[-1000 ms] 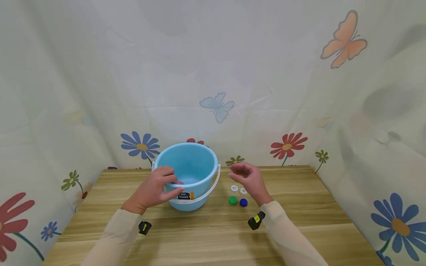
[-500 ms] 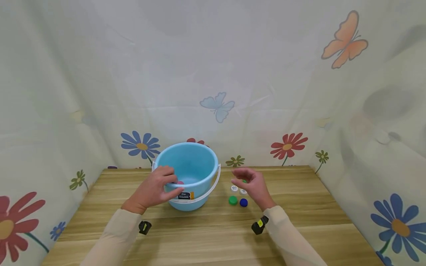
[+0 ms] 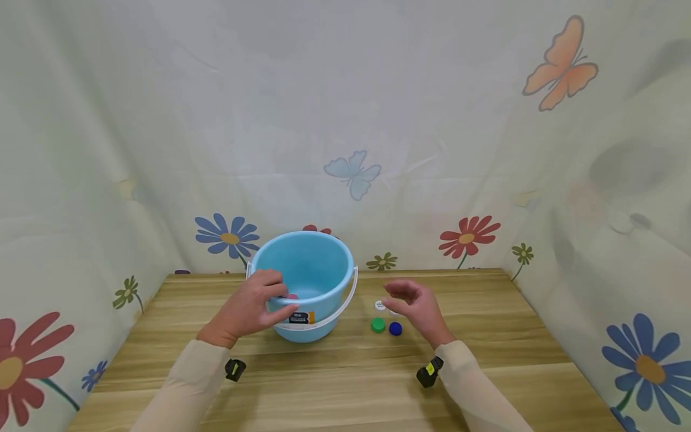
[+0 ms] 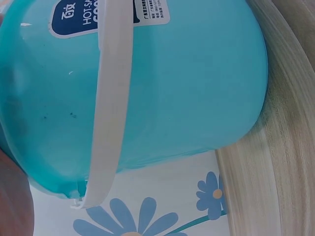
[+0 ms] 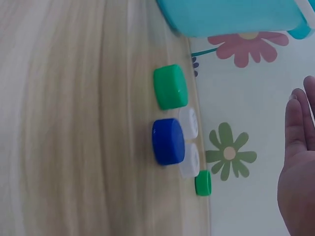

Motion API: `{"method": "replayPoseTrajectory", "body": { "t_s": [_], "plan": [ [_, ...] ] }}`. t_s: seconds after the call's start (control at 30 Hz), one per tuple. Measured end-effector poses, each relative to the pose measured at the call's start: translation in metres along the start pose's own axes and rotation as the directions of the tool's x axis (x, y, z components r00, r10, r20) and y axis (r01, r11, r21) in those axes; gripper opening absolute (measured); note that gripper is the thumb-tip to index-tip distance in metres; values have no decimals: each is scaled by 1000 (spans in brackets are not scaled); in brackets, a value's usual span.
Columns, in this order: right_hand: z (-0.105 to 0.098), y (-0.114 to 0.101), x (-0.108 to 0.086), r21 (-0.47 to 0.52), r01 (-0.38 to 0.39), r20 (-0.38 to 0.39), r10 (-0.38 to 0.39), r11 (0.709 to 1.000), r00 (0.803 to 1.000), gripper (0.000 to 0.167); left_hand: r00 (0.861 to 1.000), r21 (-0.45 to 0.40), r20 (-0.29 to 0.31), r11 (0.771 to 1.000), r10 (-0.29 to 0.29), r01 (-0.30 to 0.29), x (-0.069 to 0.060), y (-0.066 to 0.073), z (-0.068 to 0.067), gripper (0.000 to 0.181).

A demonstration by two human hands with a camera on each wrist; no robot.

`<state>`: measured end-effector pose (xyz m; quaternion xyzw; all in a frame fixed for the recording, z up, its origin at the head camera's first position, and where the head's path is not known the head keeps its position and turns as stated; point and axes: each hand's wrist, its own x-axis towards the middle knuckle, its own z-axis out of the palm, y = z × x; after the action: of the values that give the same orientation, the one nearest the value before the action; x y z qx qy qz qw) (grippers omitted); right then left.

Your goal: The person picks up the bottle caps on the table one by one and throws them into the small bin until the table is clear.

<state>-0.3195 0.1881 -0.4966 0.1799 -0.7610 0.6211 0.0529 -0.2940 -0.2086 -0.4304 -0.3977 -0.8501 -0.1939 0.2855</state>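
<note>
Near left on the blue bucket (image 3: pixel 328 306), my left hand (image 3: pixel 249 306) grips the rim (image 3: pixel 313 300), thumb outside, fingers inside; smooth plastic, round, tapered. Right of the bucket, my right hand (image 3: pixel 420 307) holds nothing, fingers loosely curved, near squat round plastic caps (image 5: pixel 168 141): two green, two white, one blue. Flat white handle (image 4: pixel 110 113) across bucket's front; wood-grain table (image 3: pixel 324 390) beneath.

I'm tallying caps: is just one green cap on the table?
No, one green cap sits beside the blue cap and another green cap farther back.
</note>
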Motion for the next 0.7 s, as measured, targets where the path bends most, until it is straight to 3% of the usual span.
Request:
{"method": "replayPoseTrajectory", "body": {
  "t_s": [0.27,0.7],
  "plan": [
    [-7,6,-6,-28,-24,10,25,999,1000,35,1000,5,1,1000,6,-6,1,2,-1,20],
    [-18,25,-13,-60,-130,9,131,990,991,35,1000,11,-11,1000,12,-12,0,1,-1,21]
  ]
}}
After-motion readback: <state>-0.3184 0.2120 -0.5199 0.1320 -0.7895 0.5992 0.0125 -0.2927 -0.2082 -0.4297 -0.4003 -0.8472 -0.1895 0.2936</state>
